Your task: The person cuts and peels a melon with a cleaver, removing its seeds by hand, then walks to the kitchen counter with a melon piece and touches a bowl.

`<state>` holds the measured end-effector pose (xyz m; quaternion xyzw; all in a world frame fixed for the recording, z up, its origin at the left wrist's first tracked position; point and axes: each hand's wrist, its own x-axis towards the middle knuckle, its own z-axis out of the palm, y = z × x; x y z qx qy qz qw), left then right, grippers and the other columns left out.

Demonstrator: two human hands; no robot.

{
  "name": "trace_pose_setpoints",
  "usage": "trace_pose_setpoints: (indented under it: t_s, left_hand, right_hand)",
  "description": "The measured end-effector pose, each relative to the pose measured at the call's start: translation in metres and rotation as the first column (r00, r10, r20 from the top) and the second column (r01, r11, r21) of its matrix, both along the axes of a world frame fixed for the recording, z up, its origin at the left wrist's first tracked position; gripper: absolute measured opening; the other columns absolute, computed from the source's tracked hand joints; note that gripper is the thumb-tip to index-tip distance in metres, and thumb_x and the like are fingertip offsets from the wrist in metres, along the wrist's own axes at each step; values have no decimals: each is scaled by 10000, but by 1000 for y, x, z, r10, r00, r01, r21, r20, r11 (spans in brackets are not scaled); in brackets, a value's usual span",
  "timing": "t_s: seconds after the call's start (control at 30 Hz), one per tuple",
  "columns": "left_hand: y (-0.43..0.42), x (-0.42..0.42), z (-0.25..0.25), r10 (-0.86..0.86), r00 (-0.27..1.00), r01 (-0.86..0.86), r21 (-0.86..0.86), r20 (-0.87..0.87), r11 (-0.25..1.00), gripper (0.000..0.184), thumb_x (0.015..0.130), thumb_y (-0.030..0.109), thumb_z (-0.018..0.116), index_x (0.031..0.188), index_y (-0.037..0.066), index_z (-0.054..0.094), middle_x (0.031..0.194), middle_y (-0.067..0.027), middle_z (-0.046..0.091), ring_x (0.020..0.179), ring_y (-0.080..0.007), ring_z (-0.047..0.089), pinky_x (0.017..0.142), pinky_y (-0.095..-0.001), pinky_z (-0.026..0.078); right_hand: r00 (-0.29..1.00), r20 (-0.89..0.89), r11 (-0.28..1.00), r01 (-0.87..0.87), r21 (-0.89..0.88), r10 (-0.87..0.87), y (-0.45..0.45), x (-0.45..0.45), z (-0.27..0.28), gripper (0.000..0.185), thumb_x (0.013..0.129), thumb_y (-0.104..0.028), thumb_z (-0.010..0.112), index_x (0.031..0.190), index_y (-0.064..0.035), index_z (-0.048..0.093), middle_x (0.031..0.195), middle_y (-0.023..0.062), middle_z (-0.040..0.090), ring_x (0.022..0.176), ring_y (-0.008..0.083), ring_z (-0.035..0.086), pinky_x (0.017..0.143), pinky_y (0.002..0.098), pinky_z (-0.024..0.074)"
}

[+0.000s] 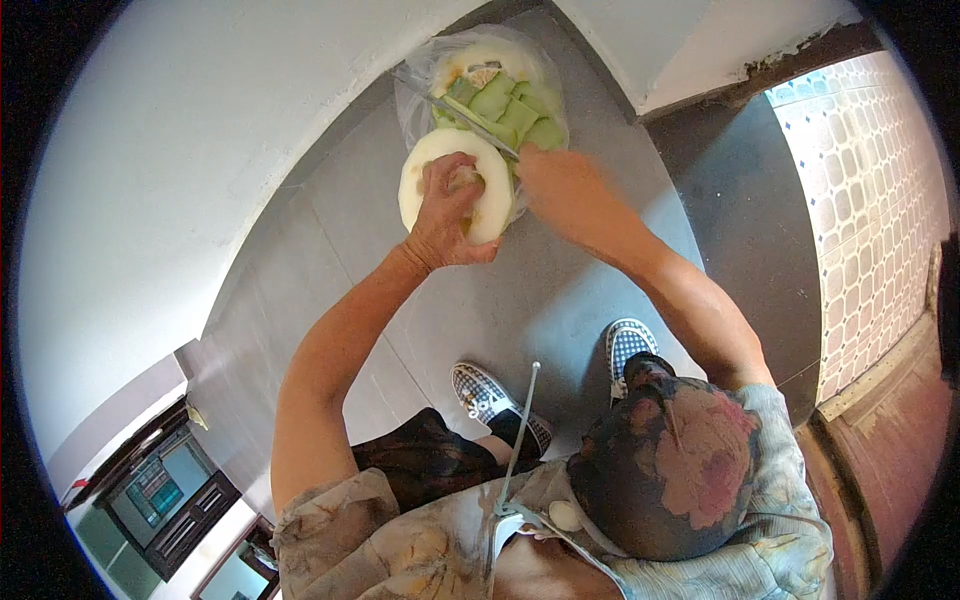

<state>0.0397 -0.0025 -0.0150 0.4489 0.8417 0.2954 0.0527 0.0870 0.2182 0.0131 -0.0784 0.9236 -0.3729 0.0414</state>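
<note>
My left hand (452,208) grips a thick peeled piece of pale melon (413,190), perhaps winter melon, with the fingers curled into its hollow middle. My right hand (552,182) is closed round a knife (482,128), its handle hidden in the fist. The blade slants up and left, just past the melon's upper edge; whether it touches the flesh I cannot tell. Beneath and beyond lie several flat green peelings (505,110) on a clear plastic bag (415,108). Pale flesh or pulp (490,55) shows at the bag's far end.
Grey floor tiles (350,220) lie under the bag and around my checkered shoes (488,392). A white wall (180,150) curves along the left. At the right are a dark floor strip (740,220) and a patterned tiled wall (880,190). A doorway (165,490) shows lower left.
</note>
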Motion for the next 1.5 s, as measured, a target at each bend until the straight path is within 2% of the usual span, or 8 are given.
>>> trace_pose_setpoints:
  t_s: [0.17, 0.27, 0.37, 0.57, 0.67, 0.77, 1.27, 1.5]
  left_hand:
    - [-1, 2, 1, 38, 999, -37, 75, -4, 996, 600, 436, 331, 755, 935, 33, 606, 1232, -193, 418, 1152, -397, 395, 995, -510, 304]
    - [-3, 4, -4, 40, 998, -38, 54, -40, 998, 613, 447, 352, 754, 941, 27, 592, 1234, -202, 407, 1157, -402, 384, 992, -517, 298]
    - [-15, 13, -12, 34, 991, -30, 37, -132, 999, 613, 485, 389, 745, 946, 25, 568, 1236, -207, 388, 1157, -416, 366, 983, -533, 292]
    - [-25, 28, -31, -3, 950, 44, 121, -314, 992, 596, 554, 476, 699, 935, 44, 544, 1193, -185, 378, 1133, -412, 361, 959, -536, 308]
    - [-27, 28, -27, -30, 948, 52, 61, -317, 997, 611, 546, 486, 710, 905, 45, 488, 1210, -193, 340, 1129, -412, 338, 956, -575, 297]
    - [-27, 29, -25, 6, 949, 22, 85, -315, 996, 550, 577, 466, 693, 914, 61, 533, 1163, -167, 382, 1112, -401, 369, 931, -528, 339]
    - [-36, 32, -43, 11, 931, 55, 169, -364, 984, 569, 640, 560, 648, 920, 82, 517, 1148, -148, 374, 1076, -369, 375, 892, -562, 342]
    - [-34, 32, -41, 55, 924, 5, 156, -378, 988, 616, 643, 546, 645, 953, 36, 496, 1173, -206, 358, 1101, -397, 365, 906, -571, 341]
  right_hand:
    - [999, 47, 1000, 13, 14, -14, -8, -34, -73, 254, 910, -195, 514, 865, 51, 554, 727, 252, 619, 699, 395, 634, 629, 474, 486]
    - [910, 415, 971, 109, -212, -11, 13, -21, -27, 306, 918, -246, 522, 907, 57, 556, 651, 223, 606, 596, 354, 623, 598, 452, 480]
    - [900, 429, 935, 212, -284, -74, 26, -3, -9, 301, 934, -250, 509, 900, 46, 549, 574, 188, 575, 520, 310, 600, 568, 432, 468]
    - [944, 317, 946, 183, -266, -93, 41, 17, 7, 281, 947, -244, 494, 915, 29, 555, 568, 188, 566, 524, 330, 592, 551, 429, 450]
    - [984, 164, 979, 98, -177, -69, 34, 22, 5, 273, 937, -247, 515, 916, 21, 560, 612, 208, 576, 578, 379, 595, 570, 451, 456]
    - [997, 20, 994, 80, -68, -79, 23, 25, 5, 213, 910, -196, 518, 847, 4, 554, 659, 230, 602, 623, 406, 614, 556, 499, 492]
    - [991, 135, 995, 17, -97, -4, 11, 33, 13, 192, 886, -171, 517, 919, 16, 542, 632, 230, 599, 625, 419, 624, 562, 500, 513]
    - [987, 161, 994, -1, -109, 19, -11, 23, -5, 168, 903, -141, 496, 950, 17, 527, 746, 253, 611, 730, 434, 608, 642, 526, 469]
